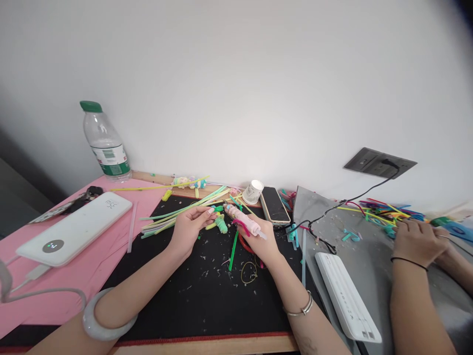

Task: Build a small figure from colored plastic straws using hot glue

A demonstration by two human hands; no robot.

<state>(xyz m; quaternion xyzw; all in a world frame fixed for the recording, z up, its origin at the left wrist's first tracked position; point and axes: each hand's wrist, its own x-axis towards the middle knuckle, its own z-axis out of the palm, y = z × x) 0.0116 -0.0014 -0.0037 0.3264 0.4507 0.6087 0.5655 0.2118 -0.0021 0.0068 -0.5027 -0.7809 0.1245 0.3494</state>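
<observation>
My left hand (192, 224) is closed, pinching a small green piece of pipe cleaner (219, 209) between thumb and fingertips. My right hand (260, 241) is wrapped round a pink glue gun (243, 220), with a translucent glue stick (262, 235) poking out of its rear end. The gun's tip points toward the green piece; whether they touch, I cannot tell. Just below the tip is a small yellow and turquoise pipe-cleaner figure (220, 224). A bundle of pale green and yellow pipe cleaners (166, 224) lies behind my left hand. A green stem (233, 252) lies beside my right hand.
Behind stand a paper cup (253, 192) and a phone (275, 206). Left are a white power bank (76, 228) and a bottle (106, 143). Another power bank (347, 296) and a black cable (332, 212) lie right, near another person's hands (417, 241). Scraps litter the black mat (207, 301).
</observation>
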